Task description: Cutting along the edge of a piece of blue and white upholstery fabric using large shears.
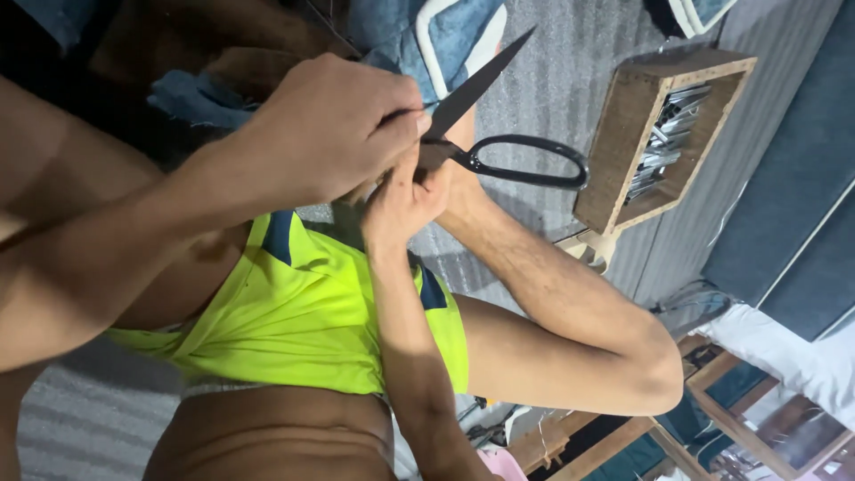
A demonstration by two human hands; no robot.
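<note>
**Both hands closed around black scissors above the lap**

The grey ribbed floor mat fills the background, its edges cut off. The neon-yellow shorts with navy trim cover the seated person's lap. An open wooden box of silvery metal pieces stands to the side; its contents are hard to make out. The large hand is curled tight, the other hand pressed against it; which is left or right I cannot tell. They grip the black long-bladed metal scissors near the pivot, hiding it; blade tip up, loop handle free.
</note>
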